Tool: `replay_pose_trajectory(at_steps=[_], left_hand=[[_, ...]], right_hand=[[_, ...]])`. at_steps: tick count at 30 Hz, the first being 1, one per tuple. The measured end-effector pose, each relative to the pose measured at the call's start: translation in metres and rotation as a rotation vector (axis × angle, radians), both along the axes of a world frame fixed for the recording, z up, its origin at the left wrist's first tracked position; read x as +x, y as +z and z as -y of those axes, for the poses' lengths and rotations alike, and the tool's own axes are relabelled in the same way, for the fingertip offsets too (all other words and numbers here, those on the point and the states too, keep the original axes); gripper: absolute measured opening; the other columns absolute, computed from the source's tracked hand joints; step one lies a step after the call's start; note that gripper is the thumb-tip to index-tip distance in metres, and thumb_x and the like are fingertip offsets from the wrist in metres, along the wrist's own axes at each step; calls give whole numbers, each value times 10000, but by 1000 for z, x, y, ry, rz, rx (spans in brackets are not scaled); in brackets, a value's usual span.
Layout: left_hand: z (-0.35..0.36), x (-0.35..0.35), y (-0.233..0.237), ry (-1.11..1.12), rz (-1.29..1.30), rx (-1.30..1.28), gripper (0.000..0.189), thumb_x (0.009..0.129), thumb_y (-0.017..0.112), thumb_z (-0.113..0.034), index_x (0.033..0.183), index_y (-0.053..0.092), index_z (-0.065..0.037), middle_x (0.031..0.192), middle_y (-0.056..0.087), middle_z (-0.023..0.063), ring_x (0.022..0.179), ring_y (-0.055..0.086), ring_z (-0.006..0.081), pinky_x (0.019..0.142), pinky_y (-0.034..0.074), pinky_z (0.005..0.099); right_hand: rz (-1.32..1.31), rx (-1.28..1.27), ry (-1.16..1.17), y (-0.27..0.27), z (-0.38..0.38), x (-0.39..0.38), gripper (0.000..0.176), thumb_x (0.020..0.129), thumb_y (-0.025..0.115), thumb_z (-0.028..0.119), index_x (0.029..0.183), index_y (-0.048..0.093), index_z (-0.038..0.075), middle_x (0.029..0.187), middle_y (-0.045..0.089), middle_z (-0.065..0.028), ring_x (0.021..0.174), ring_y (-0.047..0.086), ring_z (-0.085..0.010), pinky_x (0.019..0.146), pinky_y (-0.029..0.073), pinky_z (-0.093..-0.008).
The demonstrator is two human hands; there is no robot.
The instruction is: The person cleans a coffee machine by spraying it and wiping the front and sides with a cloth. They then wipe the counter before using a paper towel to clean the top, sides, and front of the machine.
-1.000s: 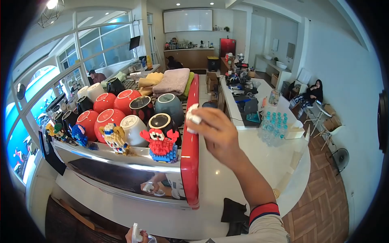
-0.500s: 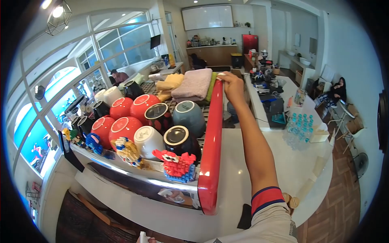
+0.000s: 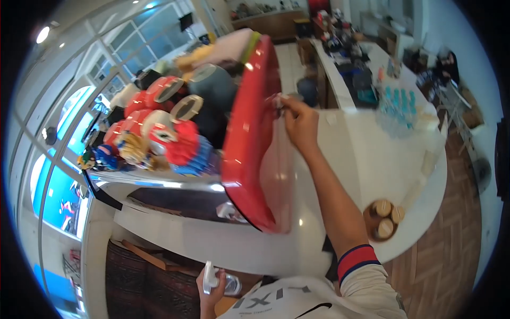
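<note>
My right hand (image 3: 300, 123) is closed, fingertips pinching a small white cloth or tissue (image 3: 279, 102) against the red side panel (image 3: 245, 133) of an espresso machine. Low in the view, my left hand (image 3: 211, 295) is wrapped round a spray bottle (image 3: 232, 285) with a white trigger head and a clear body. On top of the machine stand upturned red cups (image 3: 163, 90), a grey cup (image 3: 212, 82) and folded towels (image 3: 226, 47). A red and blue block figure (image 3: 186, 149) sits at the front edge, blurred by motion.
The machine stands on a white counter (image 3: 340, 175). Wooden-lidded jars (image 3: 383, 227) are on the right, with several water bottles (image 3: 397, 106) farther back. A seated person (image 3: 447, 66) is at the far right. Dark carved wood panels (image 3: 154, 282) lie below the counter.
My right hand has moved from the panel's top edge down onto its outer side. The view has tilted down, bringing my left hand and the spray bottle into sight.
</note>
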State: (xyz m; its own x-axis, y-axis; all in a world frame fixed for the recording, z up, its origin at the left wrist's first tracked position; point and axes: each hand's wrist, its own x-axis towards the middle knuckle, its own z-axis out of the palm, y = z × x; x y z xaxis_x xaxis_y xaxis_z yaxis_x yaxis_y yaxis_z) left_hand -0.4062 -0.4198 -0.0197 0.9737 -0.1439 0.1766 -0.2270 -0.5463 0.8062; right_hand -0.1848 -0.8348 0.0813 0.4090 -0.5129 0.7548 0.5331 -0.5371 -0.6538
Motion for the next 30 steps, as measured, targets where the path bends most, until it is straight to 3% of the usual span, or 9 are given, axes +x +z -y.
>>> replay_pose_trajectory(at_steps=[7,9,11,13,17,21,25,28,30], left_hand=[[11,20,-9,-187,-90,-67,154,832,695,-14,947,612,46,849,693,105,747,667,132,675,539,278],[12,20,-13,-223,-83,-46,159,831,695,-13,949,607,48,854,693,108,748,667,133,677,540,279],[13,16,-15,-221,-24,-72,187,836,699,-22,974,588,41,876,695,109,747,665,133,674,539,280],[15,11,-20,-207,-35,-82,200,839,701,-27,985,580,37,889,695,108,745,661,130,673,537,279],[8,0,-28,-207,-1,-64,225,846,703,-33,1012,562,25,908,696,106,731,641,117,660,526,268],[-7,-16,-36,-147,30,-85,209,847,690,-26,1006,562,21,896,695,101,713,624,111,646,517,264],[-25,-35,-44,-18,26,-107,183,850,671,-17,991,559,20,883,691,101,697,611,110,638,511,264],[-34,-40,-41,-36,31,-56,206,858,675,-19,1014,550,26,892,689,115,701,617,117,642,511,266],[-39,-42,-45,-31,20,-54,213,861,680,-26,1021,549,25,897,689,116,705,619,117,644,510,266]], right_hand=[[-320,-131,235,-93,-60,-200,317,840,574,-74,1097,714,46,1112,701,-147,990,689,-281,848,549,-361],[-579,425,433,-110,-53,-219,307,904,548,-60,1161,678,43,1081,681,-88,1001,663,-184,859,537,-325],[-393,495,285,-83,-45,-215,319,946,522,-49,1235,626,38,1106,633,-51,1028,606,-119,852,519,-285],[-91,454,258,-49,-50,-199,378,922,550,-47,1287,581,49,1115,620,-84,1012,620,-159,831,517,-303],[-79,96,222,-22,-77,-176,294,880,587,-35,1166,593,33,1061,607,-149,938,635,-280,802,509,-345],[-141,-6,146,-91,-99,-177,203,845,594,-44,1039,594,17,1037,596,-169,896,636,-347,780,513,-363],[-656,175,375,-206,-78,-205,196,898,588,40,1090,595,1,916,623,-109,842,609,-176,746,509,-313],[-742,452,190,-208,-49,-194,200,907,622,94,1089,614,11,881,662,-129,850,652,-214,800,508,-319],[-542,270,2,-165,-36,-174,206,936,587,108,1109,610,0,873,608,-60,787,564,-137,762,479,-284]])
